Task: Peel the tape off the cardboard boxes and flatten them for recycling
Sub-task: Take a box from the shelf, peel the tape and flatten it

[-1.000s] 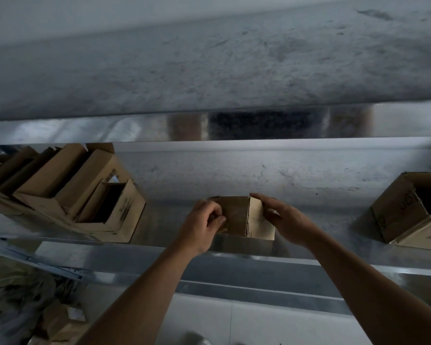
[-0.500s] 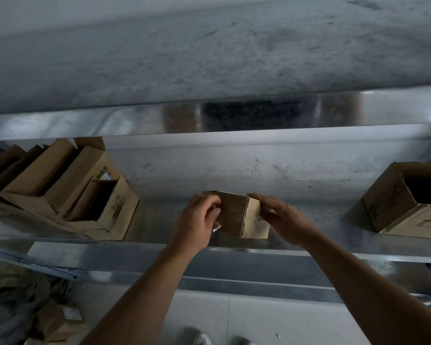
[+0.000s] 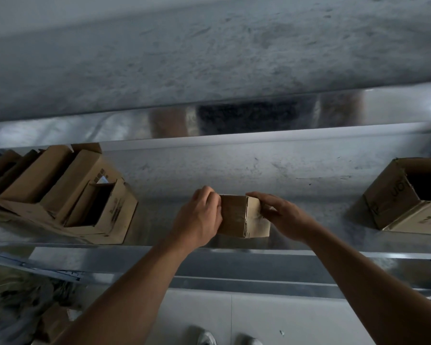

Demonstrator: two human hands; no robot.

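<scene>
Clasped from both sides, the small cardboard box [image 3: 244, 216] sits mid-frame near the front edge of the metal shelf [image 3: 157, 220], left hand [image 3: 199, 217] curled over its left face, right hand [image 3: 284, 215] pinching its right side; any tape is hidden, so a blind tug could tear board or drop it

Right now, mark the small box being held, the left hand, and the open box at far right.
small box [image 3: 234, 215]: head view, darker front face.
left hand [image 3: 197, 220]: head view, back of hand.
open box [image 3: 388, 197]: head view, printed side wall.
</scene>
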